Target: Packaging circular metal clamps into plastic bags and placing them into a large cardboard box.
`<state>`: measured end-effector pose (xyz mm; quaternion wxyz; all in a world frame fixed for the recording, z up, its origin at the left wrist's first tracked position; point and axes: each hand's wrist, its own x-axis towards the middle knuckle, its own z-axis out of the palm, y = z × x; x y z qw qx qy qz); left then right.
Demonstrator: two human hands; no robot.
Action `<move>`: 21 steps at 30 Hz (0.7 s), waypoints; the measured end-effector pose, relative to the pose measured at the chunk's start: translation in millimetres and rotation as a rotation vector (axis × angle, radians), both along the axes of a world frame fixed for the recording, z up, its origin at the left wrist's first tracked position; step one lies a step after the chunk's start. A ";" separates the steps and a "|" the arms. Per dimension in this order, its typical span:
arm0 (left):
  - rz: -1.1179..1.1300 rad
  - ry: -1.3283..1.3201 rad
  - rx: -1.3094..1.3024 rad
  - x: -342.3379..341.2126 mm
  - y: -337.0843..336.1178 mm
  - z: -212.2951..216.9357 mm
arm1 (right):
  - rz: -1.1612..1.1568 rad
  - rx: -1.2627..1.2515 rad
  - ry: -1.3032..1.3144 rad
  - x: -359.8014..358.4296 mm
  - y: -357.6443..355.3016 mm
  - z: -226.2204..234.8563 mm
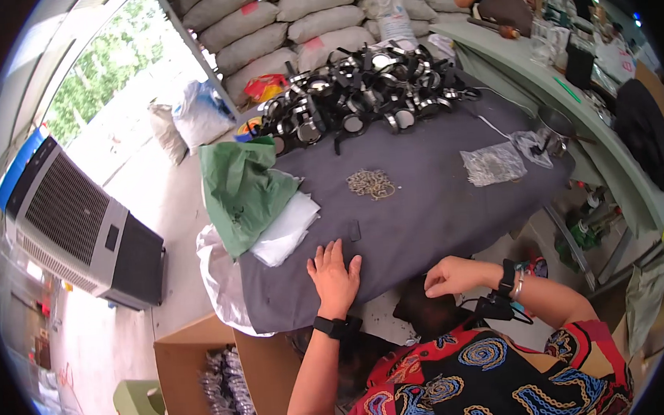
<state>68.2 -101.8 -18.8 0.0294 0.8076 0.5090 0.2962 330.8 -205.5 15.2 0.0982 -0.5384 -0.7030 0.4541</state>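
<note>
My left hand [335, 280] lies flat on the dark grey table cover [423, 209], fingers spread, holding nothing. Just beyond its fingertips is a small dark rectangular piece [355, 230]. Over the near table edge, above my lap, my right hand [455, 276] has its fingers curled together in a pinch; anything between them is too small or hidden to make out. A little pile of small metal pieces [372, 184] sits mid-table. Farther back lies a large heap of black and silver round pieces with band-like loops [355, 92], resembling wristwatches.
A green plastic bag [243, 190] and white bag lie at the table's left. A clear bag of small parts [494, 165] is at the right. Below left stands a cardboard box [186, 368] with wrapped items; an air cooler [82, 223] is beyond. Another person [498, 3] sits far right.
</note>
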 end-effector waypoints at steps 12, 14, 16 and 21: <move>0.145 -0.431 0.110 -109.7 60.7 78.8 | -0.108 0.275 0.327 -29.0 67.8 60.2; 0.228 -0.330 0.385 -110.8 69.1 93.7 | -0.075 0.362 0.279 -37.4 88.8 74.9; 0.280 -0.309 0.383 -111.5 86.3 114.2 | -0.098 0.390 0.300 -45.0 109.2 86.6; 0.408 -0.263 0.403 -109.0 150.4 125.0 | -0.020 0.551 0.211 -64.1 158.2 116.4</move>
